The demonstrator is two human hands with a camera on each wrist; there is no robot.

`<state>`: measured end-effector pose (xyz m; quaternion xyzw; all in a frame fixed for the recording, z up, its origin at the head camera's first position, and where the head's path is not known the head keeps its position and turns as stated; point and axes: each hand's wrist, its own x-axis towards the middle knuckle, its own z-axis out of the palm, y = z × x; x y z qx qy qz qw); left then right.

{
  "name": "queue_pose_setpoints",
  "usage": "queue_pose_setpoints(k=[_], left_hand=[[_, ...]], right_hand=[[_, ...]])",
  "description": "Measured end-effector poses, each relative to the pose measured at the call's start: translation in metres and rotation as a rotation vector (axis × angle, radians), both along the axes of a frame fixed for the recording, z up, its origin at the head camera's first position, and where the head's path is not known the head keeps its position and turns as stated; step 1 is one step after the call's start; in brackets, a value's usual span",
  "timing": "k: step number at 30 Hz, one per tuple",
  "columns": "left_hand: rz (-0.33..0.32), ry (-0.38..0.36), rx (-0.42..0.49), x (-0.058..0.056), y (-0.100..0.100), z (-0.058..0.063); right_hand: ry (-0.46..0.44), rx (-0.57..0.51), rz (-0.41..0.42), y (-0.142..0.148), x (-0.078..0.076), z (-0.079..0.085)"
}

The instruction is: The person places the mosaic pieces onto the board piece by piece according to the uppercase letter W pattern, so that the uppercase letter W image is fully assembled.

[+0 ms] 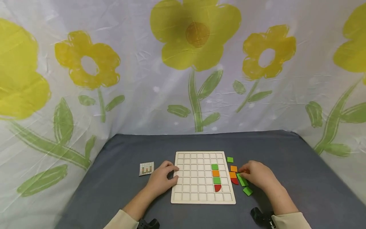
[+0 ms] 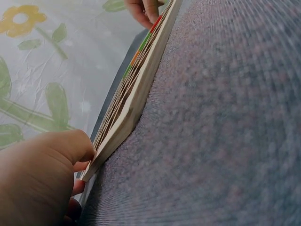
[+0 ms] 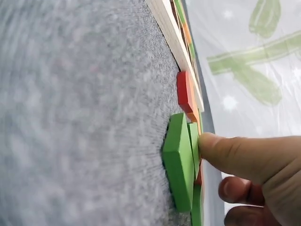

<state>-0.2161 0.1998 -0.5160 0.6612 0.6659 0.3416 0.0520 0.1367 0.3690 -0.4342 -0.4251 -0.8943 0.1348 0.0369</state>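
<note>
A pale wooden grid board (image 1: pixel 191 199) lies on the dark cloth. One of its columns holds a green square (image 1: pixel 214 167), an orange square (image 1: pixel 215 173), another green square and a red quarter-round tile (image 1: pixel 218 188). My left hand (image 1: pixel 161 179) grips the board's left edge, with fingertips above and below the rim in the left wrist view. Beyond the right edge, my right hand (image 1: pixel 258 174) reaches into loose tiles. Its thumb (image 3: pixel 214 147) touches or nearly touches a green tile (image 3: pixel 193 145); a reddish piece (image 3: pixel 199 175) shows behind. Whether the fingers pinch anything is unclear.
Loose tiles beside the board include a green square (image 1: pixel 230 159), an orange square (image 1: pixel 233 168), a red rounded tile (image 1: pixel 234 181) and a lower green one (image 1: pixel 247 190). A small printed grid card (image 1: pixel 146 168) lies left of the board. Behind hangs a flowered curtain (image 1: pixel 137 63).
</note>
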Motion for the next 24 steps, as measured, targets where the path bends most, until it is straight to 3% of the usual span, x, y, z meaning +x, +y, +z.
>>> queue_pose_setpoints(k=[4, 9, 16, 24], left_hand=[[0.003, -0.001, 0.002, -0.002, 0.0, -0.001], [0.003, -0.013, -0.005, -0.001, -0.001, -0.002], [-0.002, -0.012, -0.003, -0.002, -0.002, -0.002], [-0.002, -0.015, -0.011, -0.002, -0.001, -0.002]], right_hand=[[0.02, -0.037, -0.001, 0.001, 0.005, 0.004], [0.051, -0.156, -0.04, 0.009, 0.026, 0.014], [0.172, -0.398, -0.015, 0.023, 0.054, 0.008], [0.199, -0.399, -0.005, 0.024, 0.055, 0.001]])
